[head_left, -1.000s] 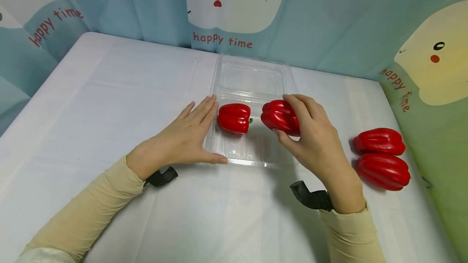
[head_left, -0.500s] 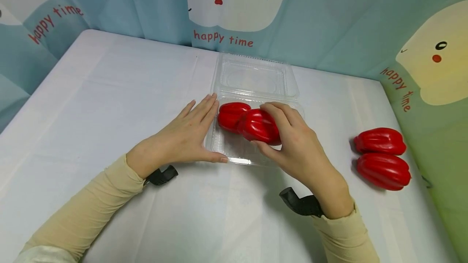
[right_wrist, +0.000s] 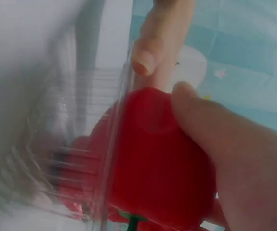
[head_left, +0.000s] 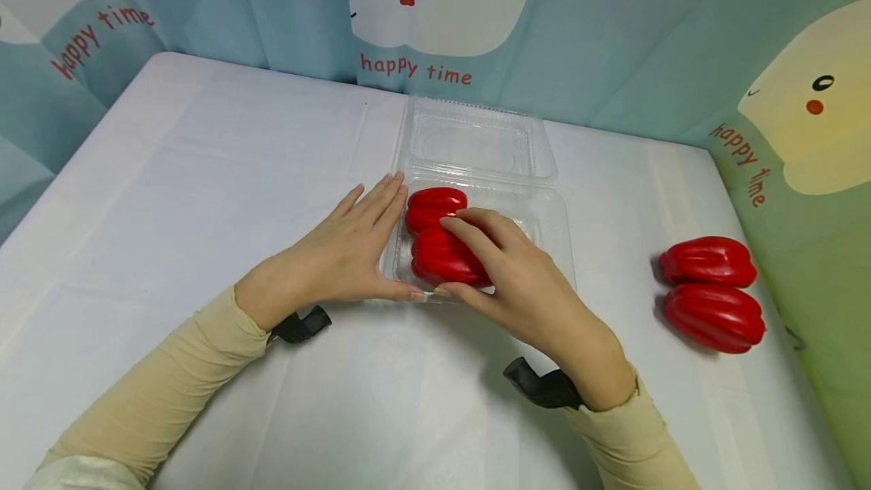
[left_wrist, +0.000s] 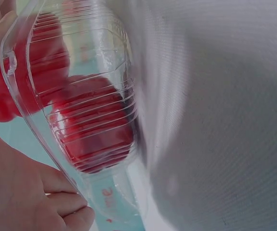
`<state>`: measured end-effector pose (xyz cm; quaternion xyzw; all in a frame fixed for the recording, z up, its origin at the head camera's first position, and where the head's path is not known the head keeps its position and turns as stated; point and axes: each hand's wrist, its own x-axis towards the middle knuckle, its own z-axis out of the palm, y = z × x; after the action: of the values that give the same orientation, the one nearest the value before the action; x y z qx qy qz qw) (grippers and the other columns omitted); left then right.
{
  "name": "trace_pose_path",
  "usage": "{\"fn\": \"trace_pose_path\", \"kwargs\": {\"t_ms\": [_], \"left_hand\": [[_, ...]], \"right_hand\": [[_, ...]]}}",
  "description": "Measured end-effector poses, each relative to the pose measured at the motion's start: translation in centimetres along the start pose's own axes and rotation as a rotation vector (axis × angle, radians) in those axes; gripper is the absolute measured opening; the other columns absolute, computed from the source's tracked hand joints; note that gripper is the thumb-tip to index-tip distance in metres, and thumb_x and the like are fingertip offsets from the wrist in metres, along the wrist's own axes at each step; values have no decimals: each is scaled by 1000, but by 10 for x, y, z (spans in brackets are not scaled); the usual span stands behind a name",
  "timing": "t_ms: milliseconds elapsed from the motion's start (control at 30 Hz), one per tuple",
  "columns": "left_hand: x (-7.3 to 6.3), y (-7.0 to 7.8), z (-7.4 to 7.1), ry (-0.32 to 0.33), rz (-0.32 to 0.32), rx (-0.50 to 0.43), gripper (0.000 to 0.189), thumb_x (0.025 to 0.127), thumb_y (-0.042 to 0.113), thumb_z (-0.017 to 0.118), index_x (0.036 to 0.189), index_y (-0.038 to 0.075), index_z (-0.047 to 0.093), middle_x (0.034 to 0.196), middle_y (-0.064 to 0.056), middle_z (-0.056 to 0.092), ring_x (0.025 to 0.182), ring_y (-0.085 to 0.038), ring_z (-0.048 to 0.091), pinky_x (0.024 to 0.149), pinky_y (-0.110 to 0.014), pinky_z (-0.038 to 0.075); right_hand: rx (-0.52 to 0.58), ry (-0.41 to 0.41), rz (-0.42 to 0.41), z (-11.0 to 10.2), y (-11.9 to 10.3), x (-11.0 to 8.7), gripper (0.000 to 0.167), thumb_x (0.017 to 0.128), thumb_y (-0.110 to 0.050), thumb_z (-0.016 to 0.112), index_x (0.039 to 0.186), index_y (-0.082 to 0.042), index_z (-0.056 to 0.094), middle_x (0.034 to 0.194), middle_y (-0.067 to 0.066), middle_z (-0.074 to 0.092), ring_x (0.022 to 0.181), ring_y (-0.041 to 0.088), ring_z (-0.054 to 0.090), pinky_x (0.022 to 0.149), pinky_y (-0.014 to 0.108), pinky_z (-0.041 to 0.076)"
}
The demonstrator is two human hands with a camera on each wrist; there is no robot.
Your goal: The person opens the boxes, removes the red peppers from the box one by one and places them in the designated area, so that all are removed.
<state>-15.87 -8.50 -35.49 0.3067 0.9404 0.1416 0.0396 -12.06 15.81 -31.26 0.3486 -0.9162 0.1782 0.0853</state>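
A clear plastic clamshell box (head_left: 544, 237) lies unfolded on the table, its lid (head_left: 476, 134) laid back toward the curtain. One red bell pepper (head_left: 435, 201) rests in the tray's left rear part. My right hand (head_left: 524, 271) grips a second red bell pepper (head_left: 445, 257) by thumb and fingers, just in front of the first. In the right wrist view, this held pepper (right_wrist: 162, 163) shows a green stem and is partly above the rim. My left hand (head_left: 340, 248) rests along the box's left edge with straight fingers and thumb spread to the front corner.
Two more red bell peppers, a rear one (head_left: 708, 262) and a front one (head_left: 714, 316), lie side by side at the right of the white table (head_left: 204, 172). A printed curtain (head_left: 612, 36) closes off the back and sides.
My right hand has carried its bell pepper leftward and toward me, from the box's right side to in front of the first pepper, and lower. My left hand has stayed put.
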Motion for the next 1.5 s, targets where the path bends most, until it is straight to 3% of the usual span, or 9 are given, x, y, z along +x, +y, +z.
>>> {"fn": "trace_pose_path", "kwargs": {"t_ms": [267,500,633,800,967,1200,1367,1500], "left_hand": [[0,1,0,12,11,-3,126,74,83,57,158,1,12,168,-11,5,156,-27,4,126,-53,8],[0,2,1,-19,-21,-18,127,73,83,59,159,3,10,168,-9,1,156,-26,1,126,-52,6],[1,3,-1,-18,-22,-10,126,74,83,58,159,3,10,168,-10,2,156,-25,1,126,-51,5],[2,4,-1,-18,-13,-16,126,73,81,60,159,3,11,168,-12,4,156,-27,3,126,-53,6],[1,5,-1,-24,-13,-23,126,73,80,62,158,2,11,168,-11,3,156,-27,3,126,-53,6],[0,1,1,-21,-18,-30,127,73,85,55,159,4,7,168,-8,-4,156,-23,-3,126,-52,6],[2,2,-1,-23,-20,-27,126,73,83,58,159,4,9,168,-9,-1,156,-24,-1,126,-51,5],[3,2,-1,-26,-23,-19,126,73,83,58,159,3,10,168,-10,3,156,-25,1,126,-50,4]], "right_hand": [[-55,-107,52,15,-4,2,73,95,-43,63,154,-11,35,156,14,36,146,32,32,109,47,45],[-47,-107,-26,28,-5,6,62,100,-33,56,153,-7,37,161,13,29,151,36,20,122,47,28],[-55,-154,-32,28,-7,3,64,101,-36,54,155,-8,33,164,12,24,152,36,16,123,47,24],[-55,-235,11,28,-7,-3,73,101,-42,53,159,-11,21,166,11,14,154,34,8,123,48,23],[-33,-291,45,23,-7,-6,77,101,-50,46,161,-16,11,168,7,5,155,31,0,125,49,15],[140,-223,151,16,3,7,61,106,-38,39,159,-13,20,168,-1,12,156,23,3,126,51,8],[66,-267,196,26,10,14,66,106,-40,37,161,-14,9,169,0,-2,156,25,-7,122,63,5],[5,-315,232,29,10,17,67,106,-43,34,161,-19,4,168,-4,-11,155,24,-11,121,64,1]]}}
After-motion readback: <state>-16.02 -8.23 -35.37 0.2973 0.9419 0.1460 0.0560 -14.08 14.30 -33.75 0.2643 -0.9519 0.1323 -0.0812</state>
